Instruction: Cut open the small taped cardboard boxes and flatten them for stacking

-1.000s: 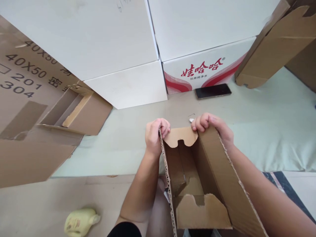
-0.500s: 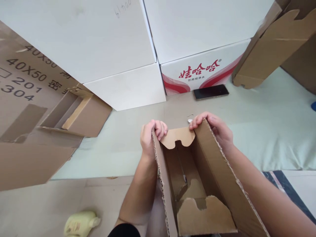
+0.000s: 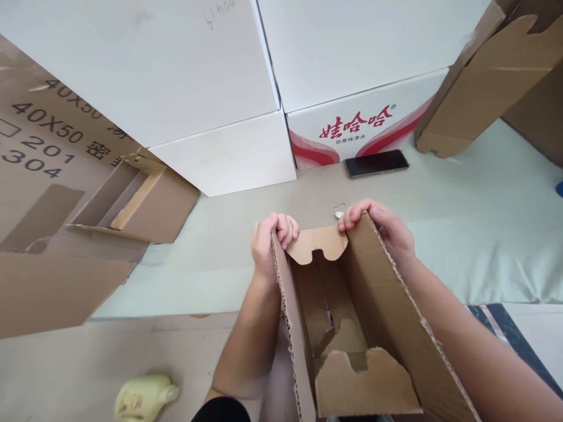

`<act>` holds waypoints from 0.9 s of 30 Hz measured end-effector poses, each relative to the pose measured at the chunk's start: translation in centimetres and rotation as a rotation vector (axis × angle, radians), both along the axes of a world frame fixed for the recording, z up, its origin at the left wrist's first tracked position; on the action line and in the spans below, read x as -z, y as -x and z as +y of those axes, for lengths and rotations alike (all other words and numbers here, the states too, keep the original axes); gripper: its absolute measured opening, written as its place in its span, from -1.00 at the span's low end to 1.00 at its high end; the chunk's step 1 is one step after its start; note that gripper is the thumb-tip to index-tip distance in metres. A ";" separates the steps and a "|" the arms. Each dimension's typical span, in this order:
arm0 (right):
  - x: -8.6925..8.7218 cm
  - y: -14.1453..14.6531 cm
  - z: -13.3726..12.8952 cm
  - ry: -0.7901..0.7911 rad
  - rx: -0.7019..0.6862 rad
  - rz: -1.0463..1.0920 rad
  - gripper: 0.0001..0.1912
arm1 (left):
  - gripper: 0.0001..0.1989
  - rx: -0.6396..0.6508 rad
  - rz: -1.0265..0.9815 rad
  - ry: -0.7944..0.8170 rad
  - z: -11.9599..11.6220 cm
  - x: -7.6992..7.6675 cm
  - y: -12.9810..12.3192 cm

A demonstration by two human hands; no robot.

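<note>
A brown cardboard box [image 3: 373, 293], open at the top, is in front of me with its long walls running away from my body. My left hand [image 3: 270, 243] grips the far corner of its left wall, fingers curled over the edge. At the far corner of the right wall, my right hand [image 3: 380, 225] holds on the same way, fingertips over the top and thumb outside. Between the hands, a notched far flap [image 3: 317, 241] folds inward. Another notched flap [image 3: 365, 381] lies at the near end. Through a narrow gap in the box's bottom, a little light shows.
White cartons [image 3: 229, 152] stand stacked behind, one with red print [image 3: 356, 129]. A phone [image 3: 377, 163] lies before them on the pale green cloth [image 3: 475, 223]. Cardboard pieces [image 3: 479, 88] lean at right; a small cardboard box [image 3: 153, 202] sits left. A yellow bottle [image 3: 143, 398] is on the floor.
</note>
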State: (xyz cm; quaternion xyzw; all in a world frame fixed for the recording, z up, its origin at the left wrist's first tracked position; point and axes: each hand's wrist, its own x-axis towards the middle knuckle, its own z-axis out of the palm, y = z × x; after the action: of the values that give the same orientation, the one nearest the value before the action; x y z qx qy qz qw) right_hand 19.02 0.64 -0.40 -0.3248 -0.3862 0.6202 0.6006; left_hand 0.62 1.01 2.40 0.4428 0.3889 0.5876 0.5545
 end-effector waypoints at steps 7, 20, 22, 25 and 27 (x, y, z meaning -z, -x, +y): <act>-0.1 0.1 0.0 0.033 -0.003 -0.005 -0.74 | -0.41 -0.035 0.031 0.009 0.4 0.5 0.2; -0.2 0.2 0.0 0.066 -0.018 -0.030 -0.76 | -0.43 -0.098 0.004 0.036 0.7 0.6 0.1; -0.2 0.2 0.1 0.063 -0.012 -0.028 -0.77 | -0.44 -0.100 0.009 0.036 0.7 0.6 0.1; -0.2 0.2 0.1 0.072 0.002 -0.029 -0.79 | -0.44 -0.106 0.026 0.056 0.7 0.6 0.1; -0.2 0.3 0.1 0.085 0.006 -0.035 -0.80 | -0.44 -0.111 0.031 0.061 0.7 0.5 0.1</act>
State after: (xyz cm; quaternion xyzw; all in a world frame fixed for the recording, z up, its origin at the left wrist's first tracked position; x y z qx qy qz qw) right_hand 18.75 0.75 -0.16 -0.3620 -0.3690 0.6283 0.5814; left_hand 0.54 1.75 1.87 0.4124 0.4394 0.5984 0.5281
